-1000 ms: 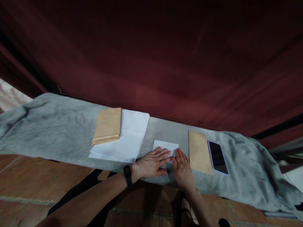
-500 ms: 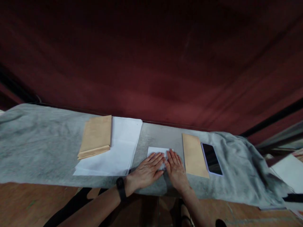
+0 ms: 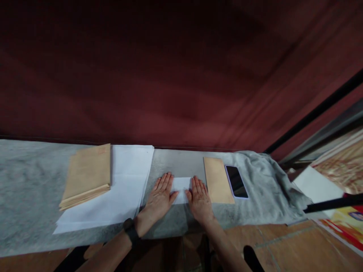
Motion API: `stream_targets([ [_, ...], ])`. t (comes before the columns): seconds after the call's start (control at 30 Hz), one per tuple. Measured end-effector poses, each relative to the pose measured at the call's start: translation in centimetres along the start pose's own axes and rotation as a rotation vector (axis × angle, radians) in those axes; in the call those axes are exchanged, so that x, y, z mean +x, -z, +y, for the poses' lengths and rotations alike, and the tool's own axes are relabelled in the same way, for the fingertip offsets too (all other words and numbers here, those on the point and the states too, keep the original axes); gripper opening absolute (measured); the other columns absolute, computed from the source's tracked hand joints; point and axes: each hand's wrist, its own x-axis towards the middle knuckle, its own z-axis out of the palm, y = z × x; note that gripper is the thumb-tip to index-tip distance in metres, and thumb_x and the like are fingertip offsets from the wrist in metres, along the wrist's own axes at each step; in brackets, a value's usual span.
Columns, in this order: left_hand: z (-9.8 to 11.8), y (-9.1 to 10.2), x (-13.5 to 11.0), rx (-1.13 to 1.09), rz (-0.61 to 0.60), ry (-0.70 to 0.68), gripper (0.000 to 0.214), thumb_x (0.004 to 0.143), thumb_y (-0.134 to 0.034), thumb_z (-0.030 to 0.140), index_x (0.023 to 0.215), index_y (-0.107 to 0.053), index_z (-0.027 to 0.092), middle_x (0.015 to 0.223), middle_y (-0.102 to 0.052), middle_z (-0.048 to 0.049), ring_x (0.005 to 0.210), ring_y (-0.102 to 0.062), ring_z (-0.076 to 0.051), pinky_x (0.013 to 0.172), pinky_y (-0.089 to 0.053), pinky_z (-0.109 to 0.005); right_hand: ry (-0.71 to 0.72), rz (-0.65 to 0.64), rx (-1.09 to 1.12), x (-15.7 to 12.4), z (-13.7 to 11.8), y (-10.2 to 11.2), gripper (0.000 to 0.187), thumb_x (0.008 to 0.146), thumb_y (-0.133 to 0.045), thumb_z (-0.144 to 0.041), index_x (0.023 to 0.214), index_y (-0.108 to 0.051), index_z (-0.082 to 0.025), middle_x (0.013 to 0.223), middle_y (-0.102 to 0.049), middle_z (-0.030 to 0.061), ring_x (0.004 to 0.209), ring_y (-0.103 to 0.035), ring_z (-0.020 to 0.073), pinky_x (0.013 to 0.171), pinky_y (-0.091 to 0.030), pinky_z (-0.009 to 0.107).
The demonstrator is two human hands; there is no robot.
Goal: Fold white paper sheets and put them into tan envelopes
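Observation:
A small folded white paper lies flat on the grey cloth, between and partly under my hands. My left hand rests palm down over the paper's left end, its fingers stretched out. On the right end lies my right hand, also flat with straight fingers. Just right of that hand is a single brown envelope. To the left, a stack of brown envelopes sits on top of several large white sheets.
A phone with a pale purple edge lies right of the single envelope. Grey cloth covers the narrow table, bunched at its right end. A dark red wall of fabric stands behind. White and coloured boards lean at far right.
My hands have slid apart from the middle of the paper to its two ends, baring its centre. The view has turned a little to the right.

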Motion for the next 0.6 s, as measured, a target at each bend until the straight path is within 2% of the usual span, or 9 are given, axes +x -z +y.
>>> stream_targets([
  [0.1,0.2,0.7,-0.1,-0.012,-0.013,-0.065,0.066,0.101,-0.038,0.050,0.155,-0.034,0.012,0.160,-0.038,-0.0176,0.149,-0.033,-0.030,0.122,-0.027,-0.050,-0.028,-0.018,0.019,0.0,0.2,0.4,0.053,0.104,-0.039,-0.033,0.150,-0.044,-0.008,0.155,-0.045,0.0173,0.143,-0.042,0.0280,0.116,-0.037,0.045],
  [0.2,0.8,1.9,-0.5,-0.062,-0.129,-0.252,0.063,0.099,-0.045,0.050,0.154,-0.036,0.020,0.161,-0.038,-0.0115,0.150,-0.032,-0.026,0.124,-0.023,-0.050,-0.020,-0.053,0.063,0.2,0.8,0.9,0.050,0.102,-0.037,-0.023,0.149,-0.047,-0.011,0.154,-0.048,0.0142,0.142,-0.044,0.0260,0.116,-0.039,0.045],
  [0.27,1.1,2.6,-0.8,-0.085,-0.207,-0.312,0.064,0.097,-0.049,0.050,0.153,-0.037,0.021,0.160,-0.039,-0.0102,0.149,-0.033,-0.026,0.124,-0.022,-0.052,0.003,-0.089,0.093,0.3,1.3,1.2,0.053,0.098,-0.035,-0.014,0.149,-0.046,-0.012,0.153,-0.048,0.0133,0.143,-0.044,0.0246,0.115,-0.041,0.046],
  [0.43,0.7,3.3,-0.8,-0.108,-0.304,-0.281,0.057,0.093,-0.051,0.037,0.148,-0.046,0.022,0.158,-0.042,-0.0101,0.148,-0.036,-0.026,0.123,-0.025,-0.051,0.067,-0.166,0.122,0.9,2.8,2.0,0.063,0.088,-0.036,-0.001,0.149,-0.047,-0.012,0.152,-0.050,0.0122,0.141,-0.046,0.0209,0.117,-0.040,0.041],
  [0.6,0.2,2.9,-0.7,-0.100,-0.322,-0.285,0.058,0.087,-0.046,0.015,0.144,-0.051,0.022,0.153,-0.049,-0.0092,0.144,-0.043,-0.024,0.120,-0.033,-0.049,0.128,-0.185,0.101,1.1,3.6,2.4,0.063,0.089,-0.037,-0.002,0.149,-0.047,-0.016,0.151,-0.052,0.0093,0.140,-0.048,0.0191,0.115,-0.042,0.038],
])
